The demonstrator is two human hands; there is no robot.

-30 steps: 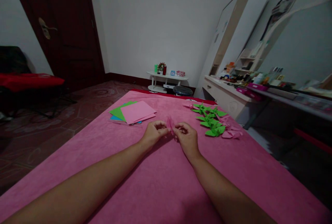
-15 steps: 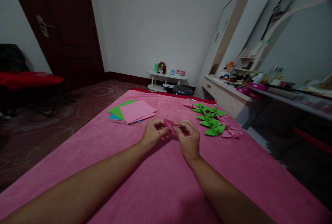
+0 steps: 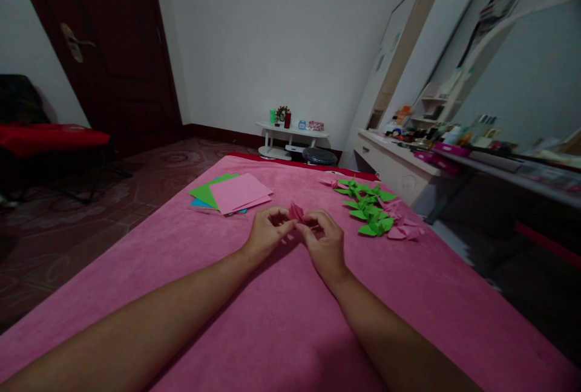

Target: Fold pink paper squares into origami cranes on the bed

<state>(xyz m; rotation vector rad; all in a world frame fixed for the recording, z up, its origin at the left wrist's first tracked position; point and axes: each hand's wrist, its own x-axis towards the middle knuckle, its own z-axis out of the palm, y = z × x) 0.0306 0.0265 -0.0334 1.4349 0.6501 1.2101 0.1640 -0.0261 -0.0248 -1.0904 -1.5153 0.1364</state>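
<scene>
A small folded piece of pink paper (image 3: 296, 212) is pinched between my two hands above the pink cloth. My left hand (image 3: 269, 230) grips its left side with thumb and fingers. On the other side, my right hand (image 3: 325, 241) is closed on its lower right part, the thumbs close together. The fingers hide much of the paper's folds. Beyond my left hand lies a loose pile of square sheets, with pink paper (image 3: 240, 192) on top and green paper (image 3: 203, 194) and blue beneath. To the right sit several folded green paper figures (image 3: 376, 222) and pink paper figures (image 3: 403, 230).
The pink cloth (image 3: 236, 319) covers the surface under my hands. A white stand (image 3: 290, 130) with small items is by the far wall. At right stands a dresser (image 3: 394, 162) crowded with bottles; a red-covered chair (image 3: 49, 138) is at left.
My right hand has shifted slightly left, bringing its thumb nearer the left one. The folded pink paper now stands more upright between the fingers. The sheets and paper figures have stayed put.
</scene>
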